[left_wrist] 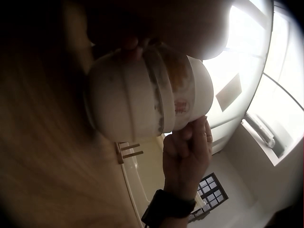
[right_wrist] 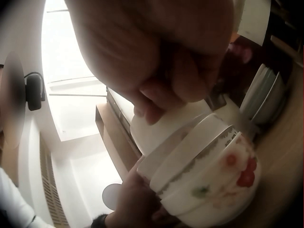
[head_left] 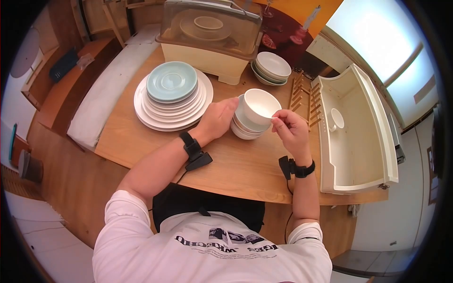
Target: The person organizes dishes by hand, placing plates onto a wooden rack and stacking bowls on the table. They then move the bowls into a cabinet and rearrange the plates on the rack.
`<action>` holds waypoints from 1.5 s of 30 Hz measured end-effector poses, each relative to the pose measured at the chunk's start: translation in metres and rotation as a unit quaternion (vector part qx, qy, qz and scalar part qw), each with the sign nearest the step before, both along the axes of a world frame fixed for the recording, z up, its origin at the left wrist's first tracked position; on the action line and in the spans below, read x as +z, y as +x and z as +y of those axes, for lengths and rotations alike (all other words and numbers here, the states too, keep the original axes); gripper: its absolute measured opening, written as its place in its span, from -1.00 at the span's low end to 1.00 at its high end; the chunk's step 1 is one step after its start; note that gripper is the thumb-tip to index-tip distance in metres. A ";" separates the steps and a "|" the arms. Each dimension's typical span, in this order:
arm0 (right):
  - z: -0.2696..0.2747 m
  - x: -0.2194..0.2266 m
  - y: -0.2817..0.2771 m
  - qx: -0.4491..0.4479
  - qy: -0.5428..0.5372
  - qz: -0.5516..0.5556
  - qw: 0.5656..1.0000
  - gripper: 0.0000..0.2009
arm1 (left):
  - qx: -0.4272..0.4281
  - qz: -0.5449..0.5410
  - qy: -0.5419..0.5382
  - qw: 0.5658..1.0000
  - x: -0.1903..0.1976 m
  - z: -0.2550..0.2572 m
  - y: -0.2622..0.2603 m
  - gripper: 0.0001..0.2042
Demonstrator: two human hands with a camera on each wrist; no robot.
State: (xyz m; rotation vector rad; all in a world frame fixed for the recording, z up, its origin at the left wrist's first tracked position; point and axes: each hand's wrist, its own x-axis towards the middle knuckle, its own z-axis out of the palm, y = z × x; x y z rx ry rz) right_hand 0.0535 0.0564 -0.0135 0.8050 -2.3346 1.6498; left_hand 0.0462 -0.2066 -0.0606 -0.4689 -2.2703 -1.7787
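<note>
A white bowl [head_left: 258, 104] sits tilted over a short stack of bowls [head_left: 244, 133] near the middle of the table. My right hand [head_left: 291, 129] pinches its rim between thumb and fingers, on the right side. My left hand [head_left: 218, 119] holds the stack from the left, its fingertips partly hidden by the bowls. In the right wrist view, a lower bowl [right_wrist: 223, 183] shows red flowers and a green leaf. The left wrist view shows the bowls' white sides [left_wrist: 128, 95] from close by.
Left of the stack stands a pile of white plates [head_left: 141, 111] topped by pale blue saucers [head_left: 172, 80]. Behind are a lidded dish box [head_left: 207, 56] and more bowls [head_left: 273, 63]. At right lie a wooden rack [head_left: 298, 96] and a cream bin [head_left: 354, 155] with a white cup [head_left: 336, 119] inside.
</note>
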 end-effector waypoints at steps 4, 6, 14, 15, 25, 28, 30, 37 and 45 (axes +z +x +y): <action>0.000 0.000 0.001 0.029 0.043 -0.012 0.999 -0.94 | -0.031 -0.010 0.025 0.999 0.008 0.002 0.006 -0.45; 0.000 -0.002 0.001 0.039 0.062 -0.008 0.997 -0.93 | -0.035 -0.039 0.002 0.999 0.011 0.001 0.006 -0.49; 0.011 -0.006 -0.012 0.035 -0.008 -0.049 0.998 -0.74 | -0.024 -0.025 -0.044 0.998 0.000 0.004 0.001 -0.48; 0.011 -0.007 -0.013 0.022 -0.053 -0.109 0.992 -0.68 | -0.025 -0.045 -0.058 0.997 0.001 0.003 0.001 -0.47; 0.004 -0.015 -0.017 0.023 -0.041 -0.456 0.889 -0.35 | -0.071 -0.207 -0.012 0.976 0.017 0.006 0.006 -0.43; 0.008 -0.017 -0.018 0.025 -0.035 -0.416 0.908 -0.36 | -0.095 -0.221 -0.001 0.971 0.017 0.009 0.007 -0.44; 0.004 -0.008 -0.013 0.019 -0.025 -0.393 0.919 -0.39 | -0.122 -0.231 0.009 0.965 0.016 0.009 0.007 -0.43; 0.013 0.009 -0.004 0.064 -0.005 -0.407 0.911 -0.26 | -0.196 -0.254 0.080 0.944 -0.001 0.013 0.003 -0.48; 0.013 0.009 0.001 0.074 -0.019 -0.428 0.901 -0.25 | -0.184 -0.246 0.111 0.945 -0.001 0.021 0.008 -0.44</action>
